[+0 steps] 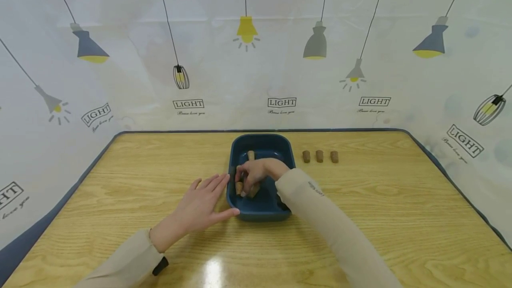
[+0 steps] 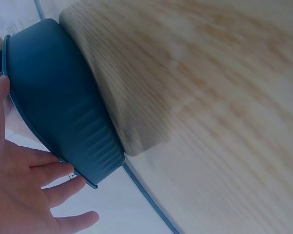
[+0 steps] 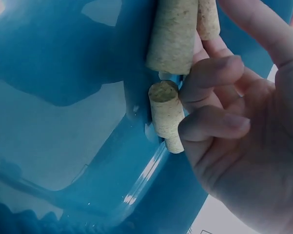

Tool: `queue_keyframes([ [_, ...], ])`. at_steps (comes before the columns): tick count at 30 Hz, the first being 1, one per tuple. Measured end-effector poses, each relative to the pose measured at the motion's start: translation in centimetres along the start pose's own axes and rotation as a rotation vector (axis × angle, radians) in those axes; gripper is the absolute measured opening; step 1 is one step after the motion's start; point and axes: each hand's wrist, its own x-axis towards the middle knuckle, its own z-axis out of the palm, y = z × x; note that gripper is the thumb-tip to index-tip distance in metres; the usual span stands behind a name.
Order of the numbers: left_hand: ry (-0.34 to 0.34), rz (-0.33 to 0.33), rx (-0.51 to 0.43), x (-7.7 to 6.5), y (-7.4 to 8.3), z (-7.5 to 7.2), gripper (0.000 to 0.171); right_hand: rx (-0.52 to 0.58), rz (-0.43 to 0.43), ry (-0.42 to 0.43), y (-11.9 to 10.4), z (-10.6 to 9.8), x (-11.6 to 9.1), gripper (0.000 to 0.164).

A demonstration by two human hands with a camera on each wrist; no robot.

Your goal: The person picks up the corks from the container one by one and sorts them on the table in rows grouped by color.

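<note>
A deep blue basin (image 1: 262,217) with rounded corners stands near the far edge of the desk (image 1: 160,159). Tan corks (image 1: 251,155) sit in its left half; three browner corks (image 1: 319,156) form a row just beyond its right rim.

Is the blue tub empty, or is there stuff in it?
Not empty: several corks show inside the tub, by the right hand.

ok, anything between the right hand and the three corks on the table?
Yes, right wall of the blue tub: the right hand is inside it among other corks, and the three corks sit outside on the table.
</note>
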Motion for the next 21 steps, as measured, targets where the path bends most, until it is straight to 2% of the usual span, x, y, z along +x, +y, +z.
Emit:
queue_keyframes([
  [11,-0.011,-0.005,0.017,0.0,0.0,0.0,0.090,-0.019,0.028,0.060,0.0,0.5,0.7,0.032],
  [16,-0.022,-0.008,0.010,0.0,0.0,0.0,0.090,-0.041,0.022,0.053,0.2,0.1,0.5,0.029],
  [21,-0.021,-0.008,0.009,0.0,0.1,-0.1,0.090,-0.019,-0.014,0.036,0.3,-0.7,-0.1,0.030],
])
